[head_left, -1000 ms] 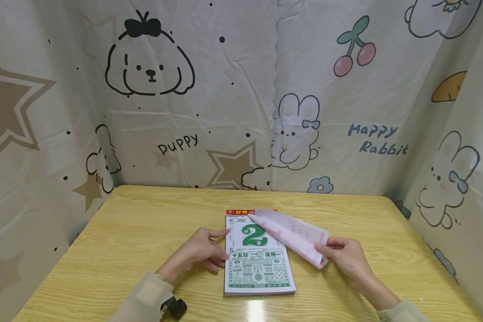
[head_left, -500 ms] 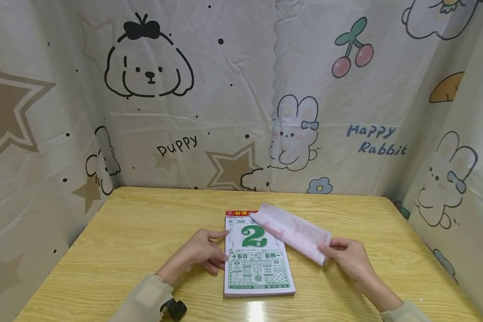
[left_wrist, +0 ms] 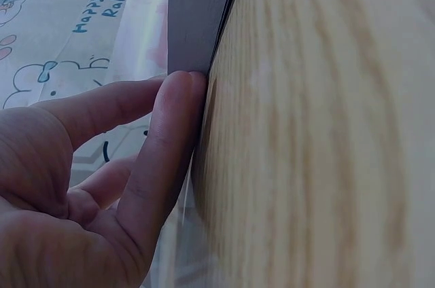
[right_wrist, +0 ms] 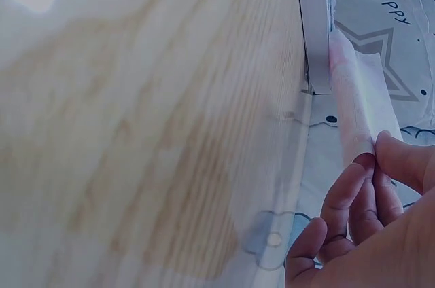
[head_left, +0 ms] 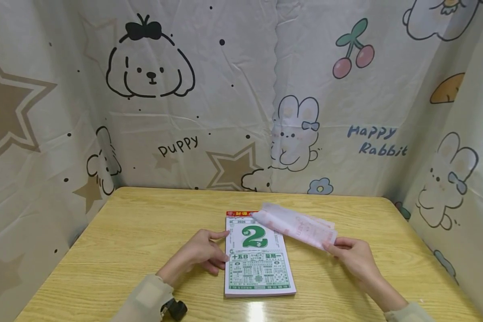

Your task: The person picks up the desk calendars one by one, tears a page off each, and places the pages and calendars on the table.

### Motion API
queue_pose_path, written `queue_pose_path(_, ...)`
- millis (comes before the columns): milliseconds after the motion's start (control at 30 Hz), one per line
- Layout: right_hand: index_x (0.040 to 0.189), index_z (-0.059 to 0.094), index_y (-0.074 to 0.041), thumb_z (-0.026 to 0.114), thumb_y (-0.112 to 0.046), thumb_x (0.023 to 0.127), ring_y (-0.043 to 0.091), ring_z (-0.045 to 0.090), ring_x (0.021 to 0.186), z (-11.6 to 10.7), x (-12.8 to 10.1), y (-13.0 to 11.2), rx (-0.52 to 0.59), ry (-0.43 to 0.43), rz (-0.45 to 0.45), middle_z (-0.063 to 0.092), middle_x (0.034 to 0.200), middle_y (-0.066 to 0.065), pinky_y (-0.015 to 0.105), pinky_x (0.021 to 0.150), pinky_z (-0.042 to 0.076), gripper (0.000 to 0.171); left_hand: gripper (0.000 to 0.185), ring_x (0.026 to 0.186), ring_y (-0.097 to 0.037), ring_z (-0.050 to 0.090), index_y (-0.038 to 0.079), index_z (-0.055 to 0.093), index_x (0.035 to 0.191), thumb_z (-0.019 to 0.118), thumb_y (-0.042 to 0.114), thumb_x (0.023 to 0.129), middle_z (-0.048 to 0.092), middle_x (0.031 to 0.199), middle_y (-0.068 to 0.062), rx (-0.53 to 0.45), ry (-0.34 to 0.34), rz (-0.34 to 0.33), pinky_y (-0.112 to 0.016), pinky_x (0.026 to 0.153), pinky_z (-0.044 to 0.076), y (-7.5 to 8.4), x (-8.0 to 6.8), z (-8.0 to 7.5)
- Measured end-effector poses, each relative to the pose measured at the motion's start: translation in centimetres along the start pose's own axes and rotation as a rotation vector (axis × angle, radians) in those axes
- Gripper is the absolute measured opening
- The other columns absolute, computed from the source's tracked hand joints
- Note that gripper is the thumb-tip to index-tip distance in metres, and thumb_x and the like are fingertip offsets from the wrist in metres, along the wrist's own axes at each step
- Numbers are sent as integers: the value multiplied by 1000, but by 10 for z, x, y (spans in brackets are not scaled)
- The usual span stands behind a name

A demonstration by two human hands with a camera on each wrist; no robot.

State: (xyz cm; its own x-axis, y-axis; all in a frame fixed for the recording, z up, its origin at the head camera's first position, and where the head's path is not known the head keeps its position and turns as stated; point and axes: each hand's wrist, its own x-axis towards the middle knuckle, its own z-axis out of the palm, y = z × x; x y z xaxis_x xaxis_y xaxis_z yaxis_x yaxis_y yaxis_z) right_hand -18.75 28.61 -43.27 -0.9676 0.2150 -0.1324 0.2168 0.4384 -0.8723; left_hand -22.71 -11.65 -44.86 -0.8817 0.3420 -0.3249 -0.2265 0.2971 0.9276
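Note:
A thick tear-off calendar [head_left: 259, 268] lies on the table, its top sheet showing a large green 2 under a red header strip [head_left: 237, 213]. Fingertips of my left hand [head_left: 203, 251] touch its left edge; in the left wrist view they press against the side of the page block [left_wrist: 194, 20]. My right hand [head_left: 352, 257] pinches the lower corner of a thin pinkish calendar page [head_left: 298, 226] between thumb and fingers. That page is partly rolled and slants from the header out past the calendar's right side. It covers the header's right part, so its join there is hidden.
The wooden table [head_left: 145, 219] has a curtain [head_left: 233, 89] with cartoon prints behind it and at both sides. A small black object [head_left: 176, 308] sits at the left sleeve's cuff.
My right hand has moved slightly right and away from me, drawing the page with it. The page's free end has swung upward, uncovering more of the sheet below. My left hand has stayed put.

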Motion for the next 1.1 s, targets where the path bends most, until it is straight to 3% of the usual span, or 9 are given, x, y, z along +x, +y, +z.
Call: queue_pose_path(1100,122,69,11,83,-32,94,15,61,84,-10,5,3,-25,23,10,74,95,1,26,67,51,53,79,66,-25,75,5,51,156,84,-4,85,75,81,-17,9,6,-3,-38,56,66,1,-1,1)
